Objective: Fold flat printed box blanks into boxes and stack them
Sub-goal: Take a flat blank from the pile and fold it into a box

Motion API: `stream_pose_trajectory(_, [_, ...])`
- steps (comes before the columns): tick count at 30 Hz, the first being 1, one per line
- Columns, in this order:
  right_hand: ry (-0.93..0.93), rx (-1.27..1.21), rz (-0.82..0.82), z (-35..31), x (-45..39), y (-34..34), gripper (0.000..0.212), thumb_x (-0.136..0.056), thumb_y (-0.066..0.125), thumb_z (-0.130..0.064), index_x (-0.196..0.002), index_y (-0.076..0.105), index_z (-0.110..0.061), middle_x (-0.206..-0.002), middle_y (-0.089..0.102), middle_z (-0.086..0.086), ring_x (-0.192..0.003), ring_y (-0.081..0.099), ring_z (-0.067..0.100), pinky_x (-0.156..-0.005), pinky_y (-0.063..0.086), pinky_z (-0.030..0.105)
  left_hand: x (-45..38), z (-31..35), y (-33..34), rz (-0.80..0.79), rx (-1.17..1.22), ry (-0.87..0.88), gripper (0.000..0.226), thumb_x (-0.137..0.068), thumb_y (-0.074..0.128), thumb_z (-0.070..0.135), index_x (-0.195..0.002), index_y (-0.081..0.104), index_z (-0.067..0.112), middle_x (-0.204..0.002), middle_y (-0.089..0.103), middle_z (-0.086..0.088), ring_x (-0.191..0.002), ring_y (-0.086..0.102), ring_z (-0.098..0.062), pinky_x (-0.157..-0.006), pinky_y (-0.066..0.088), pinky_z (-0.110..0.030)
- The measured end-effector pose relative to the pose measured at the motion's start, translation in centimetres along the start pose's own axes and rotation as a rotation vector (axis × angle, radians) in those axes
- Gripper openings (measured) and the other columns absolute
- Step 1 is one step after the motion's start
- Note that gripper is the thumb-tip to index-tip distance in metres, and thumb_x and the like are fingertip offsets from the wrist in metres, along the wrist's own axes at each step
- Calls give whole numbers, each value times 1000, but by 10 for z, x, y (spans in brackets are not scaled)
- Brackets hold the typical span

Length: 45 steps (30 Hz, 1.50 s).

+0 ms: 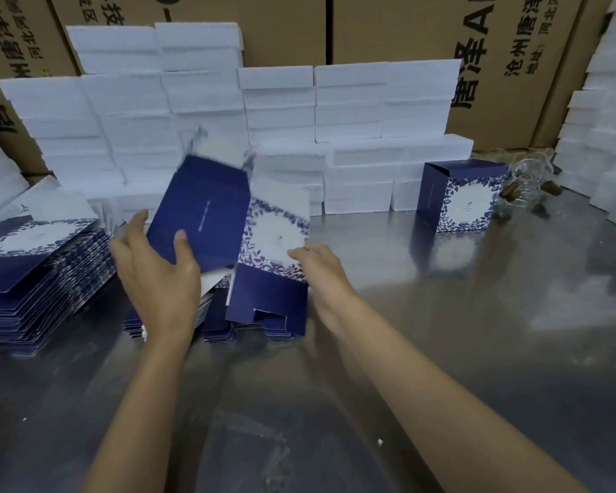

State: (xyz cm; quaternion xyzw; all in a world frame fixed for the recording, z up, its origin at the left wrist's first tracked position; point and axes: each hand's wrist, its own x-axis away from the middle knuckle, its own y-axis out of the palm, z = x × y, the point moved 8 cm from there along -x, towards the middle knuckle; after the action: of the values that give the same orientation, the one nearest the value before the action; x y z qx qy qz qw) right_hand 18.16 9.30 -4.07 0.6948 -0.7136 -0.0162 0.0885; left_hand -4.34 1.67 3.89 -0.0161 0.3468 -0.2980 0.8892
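Observation:
A navy and white floral box blank [228, 229] is lifted above the steel table, its panels partly opened and blurred at the top. My left hand [157, 272] grips its plain navy side panel, thumb on the front. My right hand [320, 275] holds the right edge of the floral front panel. Under the blank lies a low pile of flat blanks [221, 325]. A taller pile of flat blanks [40, 275] sits at the left. One folded box [459, 197] stands upright at the right.
Stacks of white boxes [281, 137] form a wall behind the work area, with more at the far right [605, 112]. Brown printed cartons [388, 26] stand behind them. A clear glass item [527, 186] lies beside the folded box. The steel table [441, 332] stretches toward me.

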Motion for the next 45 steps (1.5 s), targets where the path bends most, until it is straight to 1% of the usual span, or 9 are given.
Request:
stream_pose_trajectory(7, [-55,-77,144,-29,13,-99,53,-85,69,-49,-132,59,-25,-130,65,-3,-118,61,16,-98,50,36,32,58,44,-295,217,-8,47,-96,60,34,-141,50,31,-115,68,16,-82,70,-3,-82,59,-41])
stream_pose_trajectory(12, [36,-180,62,-28,41,-142,71,-84,64,-65,-137,61,-18,-132,66,6,-122,62,27,-103,49,42,72,89,108,-661,344,-49,47,-100,54,40,-146,43,43,-93,51,54,-84,49,35,-66,39,6])
stream_pose_trajectory(15, [56,-256,-62,-33,51,-139,80,-77,64,-75,-126,71,-12,-115,72,10,-99,72,27,-85,60,41,112,97,144,-861,415,-150,45,-103,48,40,-147,40,46,-117,54,44,-107,52,22,-85,42,-2])
stream_pose_trajectory(19, [73,-402,-207,-32,56,-143,71,-79,65,-75,-120,76,-17,-133,67,12,-123,65,32,-108,49,49,134,93,149,-903,414,-153,47,-98,54,50,-143,42,51,-122,47,40,-98,41,37,-77,35,7])
stream_pose_trajectory(22, [121,-500,-233,-25,56,-148,49,-85,68,-55,-114,79,-16,-128,70,11,-109,72,28,-89,59,43,143,88,151,-947,415,-127,49,-95,58,52,-141,41,57,-151,39,25,-140,30,12,-114,32,-23])
stream_pose_trajectory(26, [145,-450,-153,-17,51,-158,36,-82,69,-23,-114,76,-9,-123,72,15,-102,73,33,-80,61,43,156,84,154,-1010,226,-21,50,-94,56,56,-141,39,61,-166,11,14,-153,2,-5,-124,15,-44])
stream_pose_trajectory(31, [103,-311,-110,-23,50,-173,34,-82,70,-14,-115,73,-7,-114,76,11,-96,76,28,-78,63,39,122,81,135,-743,240,66,54,-94,63,45,-145,46,39,-158,33,7,-147,28,-14,-120,26,-45])
stream_pose_trajectory(36, [80,-257,-180,-27,54,-181,37,-70,75,-17,-106,79,-8,-115,75,11,-100,75,27,-83,61,38,100,42,127,-848,500,-385,59,-84,78,35,-135,50,27,-103,70,15,-89,67,11,-77,53,-9])
stream_pose_trajectory(45, [-22,-278,-146,-29,41,-186,31,-91,66,-30,-113,76,-12,-113,77,7,-98,75,20,-74,61,30,99,34,131,-929,706,-450,26,-92,70,30,-118,66,30,-116,74,6,-105,71,-15,-86,55,-33])
